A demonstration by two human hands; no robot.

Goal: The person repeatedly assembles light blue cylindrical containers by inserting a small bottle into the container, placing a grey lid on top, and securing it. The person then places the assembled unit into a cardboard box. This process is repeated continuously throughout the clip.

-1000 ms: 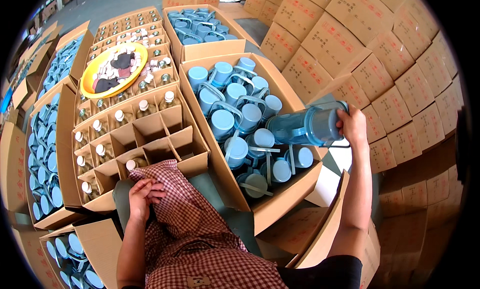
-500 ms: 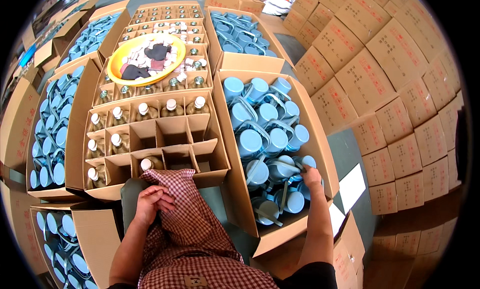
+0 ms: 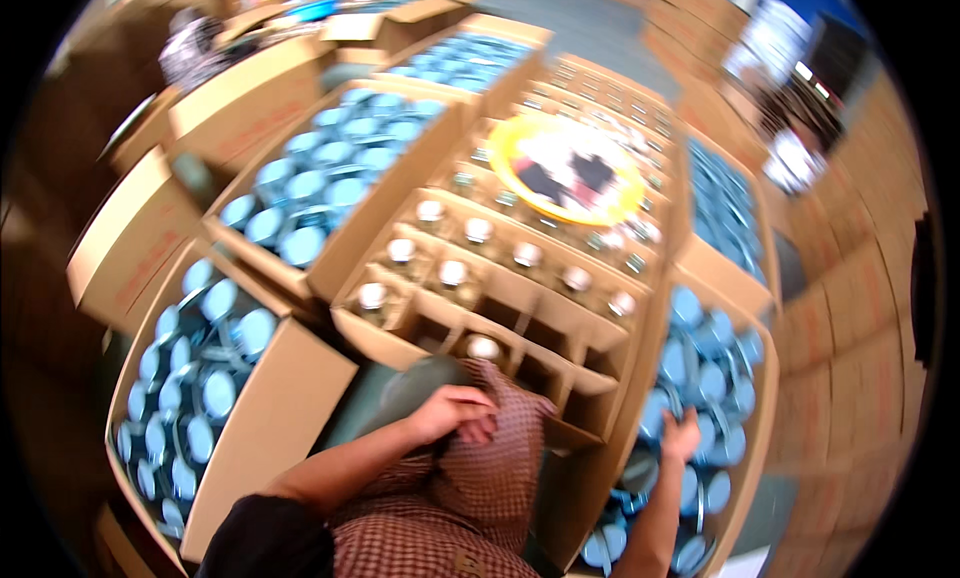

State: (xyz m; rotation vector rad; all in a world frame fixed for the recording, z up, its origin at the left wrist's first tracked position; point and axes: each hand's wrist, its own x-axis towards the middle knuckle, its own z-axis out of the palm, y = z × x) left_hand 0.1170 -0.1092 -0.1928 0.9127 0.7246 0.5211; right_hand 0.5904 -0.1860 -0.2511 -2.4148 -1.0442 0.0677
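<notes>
Blue-lidded jugs (image 3: 711,381) stand in the cardboard carton (image 3: 625,448) on my right. From here I see my right hand (image 3: 681,436) at them, fingers partly spread, and my left hand (image 3: 455,415) half-curled by the checked apron (image 3: 510,453); blur hides whether either grip holds anything.

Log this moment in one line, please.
left hand: over checkered apron | right hand: among blue-lidded jugs | white-capped bottles: in divided carton
</notes>
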